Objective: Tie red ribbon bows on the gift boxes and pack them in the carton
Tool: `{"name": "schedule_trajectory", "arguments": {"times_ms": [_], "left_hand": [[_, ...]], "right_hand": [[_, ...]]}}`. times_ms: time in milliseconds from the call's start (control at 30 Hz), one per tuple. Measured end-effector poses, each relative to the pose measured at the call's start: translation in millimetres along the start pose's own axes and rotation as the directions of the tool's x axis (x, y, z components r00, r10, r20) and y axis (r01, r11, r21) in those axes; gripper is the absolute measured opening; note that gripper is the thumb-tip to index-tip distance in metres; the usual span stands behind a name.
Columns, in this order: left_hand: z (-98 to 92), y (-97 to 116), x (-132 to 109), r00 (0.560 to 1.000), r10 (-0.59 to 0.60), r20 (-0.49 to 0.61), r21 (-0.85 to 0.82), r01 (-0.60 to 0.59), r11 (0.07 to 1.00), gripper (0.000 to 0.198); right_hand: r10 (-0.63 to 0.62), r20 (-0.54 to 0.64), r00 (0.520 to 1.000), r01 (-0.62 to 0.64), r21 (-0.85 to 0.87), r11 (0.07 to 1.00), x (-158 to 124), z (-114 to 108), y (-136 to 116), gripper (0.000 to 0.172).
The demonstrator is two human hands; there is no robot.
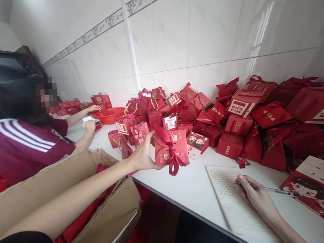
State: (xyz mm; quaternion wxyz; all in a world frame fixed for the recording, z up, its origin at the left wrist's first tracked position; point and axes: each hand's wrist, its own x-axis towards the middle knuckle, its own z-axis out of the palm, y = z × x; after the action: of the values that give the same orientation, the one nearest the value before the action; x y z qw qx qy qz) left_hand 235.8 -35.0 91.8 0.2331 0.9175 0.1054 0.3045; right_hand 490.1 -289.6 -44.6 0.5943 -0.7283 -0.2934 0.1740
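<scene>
My left hand [144,154] grips a small red gift box [160,151] by its left side and holds it up above the table's front edge. A dark red ribbon [170,150] is tied in a bow down the box's front, between gold characters. On the right, my right hand [251,191] is closed around a pen [272,190] and rests on an open notebook [228,198]. Rows of handwriting cover the upper part of the page. The pen's tip is partly hidden by my fingers.
Red gift boxes [230,142] are heaped along the wall. A flat box with cartoon faces [308,189] lies at right. An open cardboard carton [120,209] with red items stands at left. Beyond it, a person in maroon [22,146] handles something white near a red basin [110,117].
</scene>
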Motion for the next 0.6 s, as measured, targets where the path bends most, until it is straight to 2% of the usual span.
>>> {"name": "schedule_trajectory", "arguments": {"times_ms": [100, 133, 200, 300, 400, 467, 533, 567, 600], "left_hand": [[-2.9, 15, -32, 0.998, 0.018, -0.067, -0.024, -0.019, 1.0, 0.106], [2.0, 17, -41, 0.997, -0.028, -0.073, -0.036, 0.025, 0.999, 0.104], [19.7, 15, -59, 0.979, -0.199, -0.043, -0.075, 0.195, 0.978, 0.1], [54.6, 7, -80, 0.89, -0.455, 0.021, -0.133, 0.453, 0.881, 0.101], [73.3, 3, -90, 0.827, -0.552, 0.102, -0.161, 0.562, 0.812, 0.102], [68.5, 7, -90, 0.78, -0.566, 0.267, -0.158, 0.615, 0.773, 0.088], [53.0, 13, -86, 0.698, -0.57, 0.435, -0.125, 0.673, 0.729, 0.069], [43.6, 17, -83, 0.667, -0.576, 0.471, -0.103, 0.691, 0.715, 0.063], [34.5, 19, -79, 0.658, -0.594, 0.463, -0.083, 0.699, 0.71, 0.06]], "right_hand": [[-0.076, -0.021, 0.997, 0.074, -0.112, 0.991, -5, -2, -3, 0.045], [-0.099, -0.042, 0.994, 0.09, -0.184, 0.979, -5, -2, -5, 0.042], [-0.137, -0.075, 0.988, 0.101, -0.358, 0.928, -5, -2, -8, 0.034], [-0.225, -0.02, 0.974, 0.173, -0.572, 0.802, 5, -2, -10, 0.03], [-0.339, 0.101, 0.935, 0.315, -0.673, 0.67, 19, -5, -12, 0.043], [-0.375, 0.134, 0.917, 0.355, -0.704, 0.616, 25, -7, -20, 0.05], [-0.386, 0.114, 0.916, 0.348, -0.708, 0.615, 22, -3, -36, 0.046], [-0.371, 0.114, 0.922, 0.342, -0.689, 0.639, 18, 1, -47, 0.042], [-0.346, 0.136, 0.929, 0.346, -0.656, 0.671, 13, 8, -58, 0.036]]}}
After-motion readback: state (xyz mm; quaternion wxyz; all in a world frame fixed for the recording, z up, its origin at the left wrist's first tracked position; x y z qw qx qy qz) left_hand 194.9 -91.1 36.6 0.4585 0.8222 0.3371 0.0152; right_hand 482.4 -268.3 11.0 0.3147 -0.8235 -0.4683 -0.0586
